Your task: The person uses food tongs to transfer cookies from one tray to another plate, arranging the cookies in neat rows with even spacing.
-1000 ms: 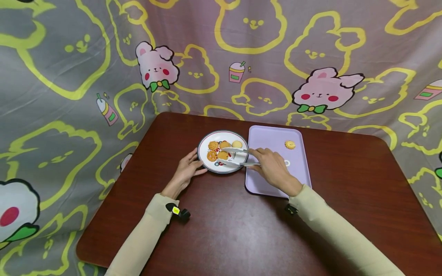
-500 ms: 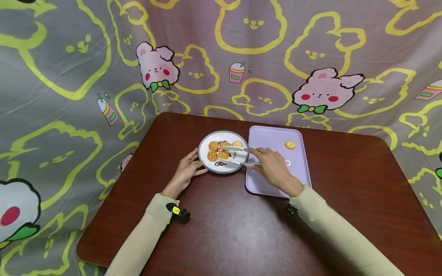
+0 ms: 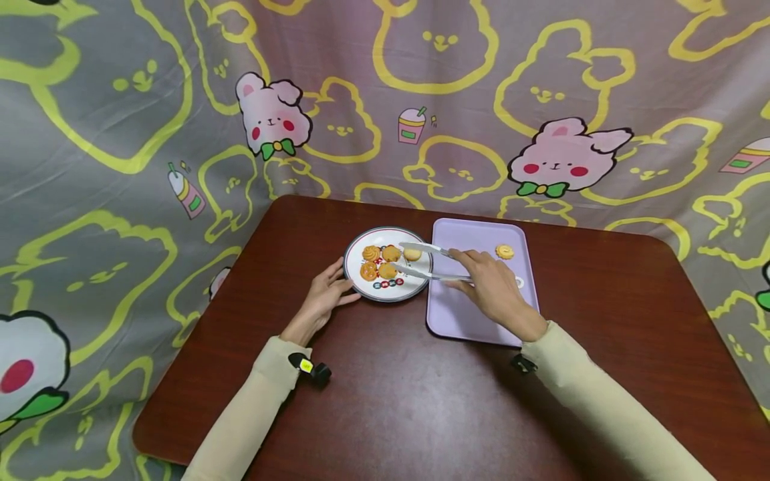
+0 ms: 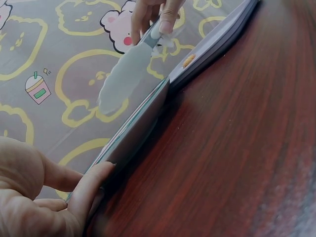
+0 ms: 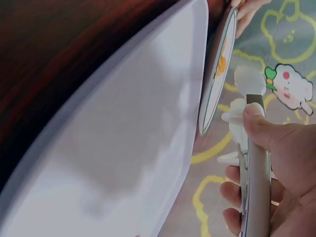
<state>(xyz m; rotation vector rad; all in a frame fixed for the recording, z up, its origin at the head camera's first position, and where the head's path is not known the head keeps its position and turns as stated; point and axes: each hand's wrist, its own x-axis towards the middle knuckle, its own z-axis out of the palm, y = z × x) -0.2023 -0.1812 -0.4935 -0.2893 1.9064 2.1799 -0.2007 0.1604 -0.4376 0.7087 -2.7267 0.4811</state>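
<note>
A white plate (image 3: pixel 385 288) with a dark rim lies on the table, bearing several cookies (image 3: pixel 371 254) and one pale round cookie (image 3: pixel 412 254) at its right. My left hand (image 3: pixel 325 292) holds the plate's left edge, fingers and thumb at the rim in the left wrist view (image 4: pixel 59 197). My right hand (image 3: pixel 496 288) grips tongs (image 3: pixel 442 275) with metal handles and whitish tips. Their arms stand apart over the plate's right side, above its surface in the left wrist view. Nothing shows pinched between the tips.
Right beside the plate is a lilac tray (image 3: pixel 457 324), partly under my right hand. On it lies a yellow cookie (image 3: pixel 504 251). A brown wooden table (image 3: pixel 385 401) carries both, and a patterned curtain (image 3: pixel 361 87) hangs behind and to the left.
My right hand has moved a little right with the tongs, and their tips have shifted right and up, off the middle cookies. My left hand and the plate stay put.
</note>
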